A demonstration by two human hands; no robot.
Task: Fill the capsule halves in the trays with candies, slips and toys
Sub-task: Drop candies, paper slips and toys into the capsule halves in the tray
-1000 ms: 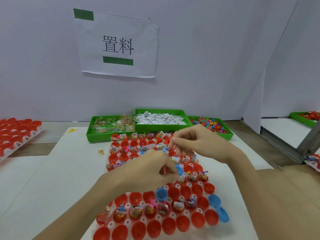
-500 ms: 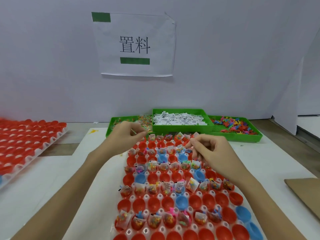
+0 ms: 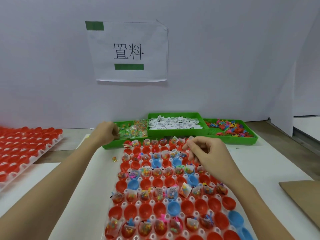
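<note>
The person's left hand (image 3: 106, 131) is reaching over the near left edge of the green candy tray (image 3: 110, 146), its fingers curled down among the wrapped candies (image 3: 136, 128); whether it is actually pinching one cannot be told from this view. The right hand (image 3: 206, 151) is hovering over the far rows of the capsule tray (image 3: 155, 203) with its fingers loosely curled and thumb meeting the fingertips; if anything small is held there, it is not showing.

The capsule tray is lying on a white sheet (image 3: 83, 179) on the desk (image 3: 72, 134), directly in front of the person. It is holding red capsule halves (image 3: 146, 209) and a few blue capsule halves (image 3: 174, 207). Some rows are carrying candy packets, slips and small toys, while the rows between them are sitting bare.

Behind it, three green trays are standing side by side against the wall: the candy tray on the left, a slip tray (image 3: 178, 131) of white slips (image 3: 173, 122) in the middle, and a toy tray (image 3: 242, 140) of coloured toys (image 3: 228, 128) on the right.

A second tray of red halves (image 3: 22, 146) is lying at the far left. One stray candy (image 3: 114, 159) is resting on the sheet beside the capsule tray. A paper sign (image 3: 128, 51) is hanging on the wall, and a piece of cardboard (image 3: 304, 198) is lying at the right.
</note>
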